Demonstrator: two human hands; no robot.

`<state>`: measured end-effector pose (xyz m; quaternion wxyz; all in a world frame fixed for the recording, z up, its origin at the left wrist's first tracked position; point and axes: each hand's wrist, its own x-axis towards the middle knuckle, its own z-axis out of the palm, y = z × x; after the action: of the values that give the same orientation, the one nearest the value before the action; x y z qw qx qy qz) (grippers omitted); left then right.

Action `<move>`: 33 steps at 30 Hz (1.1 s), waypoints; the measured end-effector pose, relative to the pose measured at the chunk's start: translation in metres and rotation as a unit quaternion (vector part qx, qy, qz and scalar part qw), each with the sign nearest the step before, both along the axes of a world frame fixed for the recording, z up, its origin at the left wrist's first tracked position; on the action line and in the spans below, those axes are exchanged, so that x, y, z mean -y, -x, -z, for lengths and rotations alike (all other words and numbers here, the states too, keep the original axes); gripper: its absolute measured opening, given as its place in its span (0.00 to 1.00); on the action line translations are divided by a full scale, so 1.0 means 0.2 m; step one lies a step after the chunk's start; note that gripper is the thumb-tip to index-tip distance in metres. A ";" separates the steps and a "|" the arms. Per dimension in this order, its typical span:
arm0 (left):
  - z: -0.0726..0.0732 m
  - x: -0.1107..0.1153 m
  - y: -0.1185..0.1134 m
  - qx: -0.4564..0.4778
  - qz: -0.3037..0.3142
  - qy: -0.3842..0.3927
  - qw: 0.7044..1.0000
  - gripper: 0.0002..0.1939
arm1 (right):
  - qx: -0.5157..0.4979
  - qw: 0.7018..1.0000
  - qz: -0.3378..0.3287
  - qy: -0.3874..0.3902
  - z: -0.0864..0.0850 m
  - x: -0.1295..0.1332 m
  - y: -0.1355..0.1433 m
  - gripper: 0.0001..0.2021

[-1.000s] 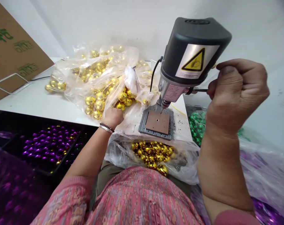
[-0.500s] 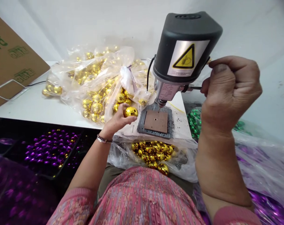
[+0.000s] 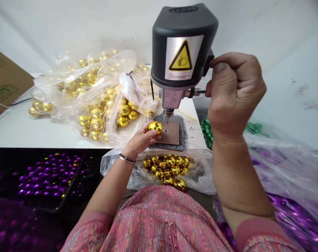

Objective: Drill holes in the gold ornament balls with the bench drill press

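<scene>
Clock centred on brown plate; 12 = away from person.

1. Brown plate (image 3: 172,134), 1 pc., sq., w/ small hole; lies on grey drill base (image 3: 182,127), on white tabletop (image 3: 19,134).
2. Bench drill (image 3: 184,49), 1 pc., blk. motor housing at approx. 12, w/ yellow warning label (image 3: 184,57); bit above plate, tip contact can't be told.
3. L. grip (image 3: 144,138), approx. 8–9: grasping 1 gold ball betw. thumb & fingers; bracelets (image 3: 126,159) on wrist.
4. Gold ball (image 3: 155,127), faceted, at 9, in L. grip, over plate's near-hand edge; contact w/ plate can't be told.
5. R. grip (image 3: 235,91), approx. 2: fingers curled, clenched on end of drill's thin lever (image 3: 200,91).
6. Clear bags (image 3: 111,105), approx. 10, on tabletop, full of gold balls; white tied neck (image 3: 127,85) on near one.
7. Open plastic bag (image 3: 114,164), 6, betw. tabletop & person's front, w/ loose gold balls (image 3: 172,166).
8. Cardboard box (image 3: 9,80), 9–10, partly in view, green print.
9. Purple balls (image 3: 47,176), 8–9, in dark tray, few gold ones mixed in.
10. Green balls (image 3: 206,133), approx. 3, just past tabletop edge.
11. Purple items (image 3: 298,213), approx. 4, in clear plastic, partly hidden by R. arm.
12. Dark shavings (image 3: 191,131), 3, beside drill base.
</scene>
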<state>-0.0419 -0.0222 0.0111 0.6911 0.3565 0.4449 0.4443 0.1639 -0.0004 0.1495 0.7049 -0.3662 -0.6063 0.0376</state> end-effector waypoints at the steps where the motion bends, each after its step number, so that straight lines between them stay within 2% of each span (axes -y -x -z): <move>1: -0.01 -0.01 -0.01 -0.020 0.005 -0.005 1.000 0.33 | -0.001 1.000 0.001 0.001 0.00 0.00 0.00 0.08; 5: -0.03 -0.08 -0.06 -0.138 0.022 -0.043 0.989 0.26 | 0.000 1.000 -0.001 0.028 -0.01 0.02 0.00 0.09; 9: -0.03 -0.12 -0.11 -0.245 0.013 -0.070 0.967 0.29 | -0.006 1.000 -0.012 0.021 -0.04 0.00 -0.01 0.09; 12: -0.01 -0.14 -0.11 -0.269 0.015 -0.070 0.961 0.32 | 0.006 1.000 -0.004 0.023 -0.09 -0.08 -0.02 0.08; 17: 0.00 -0.15 -0.12 -0.280 0.016 -0.076 0.957 0.32 | 0.001 0.990 0.042 0.133 -0.24 -0.24 -0.02 0.07; 21: -0.02 -0.15 -0.13 -0.321 0.025 -0.082 0.943 0.35 | -0.016 0.981 0.042 0.187 -0.30 -0.33 -0.01 0.09; 28: -0.06 -0.16 -0.20 -0.438 0.065 -0.149 0.884 0.40 | -0.011 0.981 0.043 0.191 -0.29 -0.38 -0.02 0.08; 33: -0.06 -0.17 -0.21 -0.432 0.078 -0.140 0.887 0.41 | -0.028 0.987 0.028 0.158 -0.27 -0.38 -0.02 0.09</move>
<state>-0.0009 0.0118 0.0231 0.4059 0.6398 0.6035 0.2484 0.1677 0.0757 0.2033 0.6560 -0.4882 -0.5622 0.1234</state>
